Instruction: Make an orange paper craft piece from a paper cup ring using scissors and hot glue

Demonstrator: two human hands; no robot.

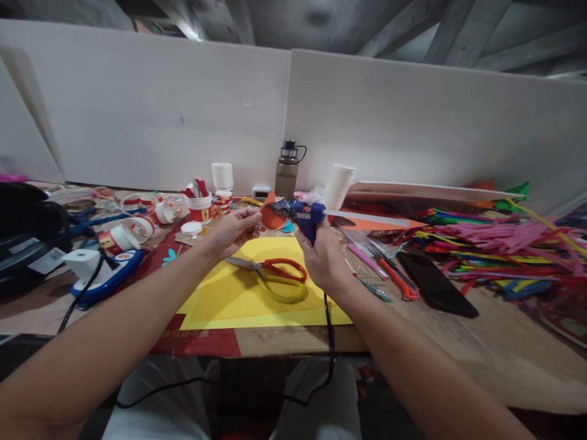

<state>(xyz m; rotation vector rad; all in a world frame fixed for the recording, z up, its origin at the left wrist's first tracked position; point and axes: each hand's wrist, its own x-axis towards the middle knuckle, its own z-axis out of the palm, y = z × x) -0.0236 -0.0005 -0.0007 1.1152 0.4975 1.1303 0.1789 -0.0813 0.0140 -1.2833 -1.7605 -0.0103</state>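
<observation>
My right hand (323,253) is wrapped round the handle of a blue hot glue gun (308,215), with a long white glue stick (367,218) poking out of its back end. The gun's nozzle end is at an orange paper piece (273,219), and whether they touch I cannot tell. Thumb and fingers of my left hand (238,229) pinch that orange piece at its left edge. Below both hands, scissors (279,275) with red and yellow handles lie on yellow paper sheets (220,304). A black cord (329,336) hangs from the gun over the table edge.
Paper cups (200,211) and a blue-and-white power strip (105,278) are on the left. A water bottle (287,171) and a cup stack (340,183) stand behind. To the right lie pens (369,261), a red cutter (400,280), a black phone (438,284) and colourful pipe cleaners (499,238).
</observation>
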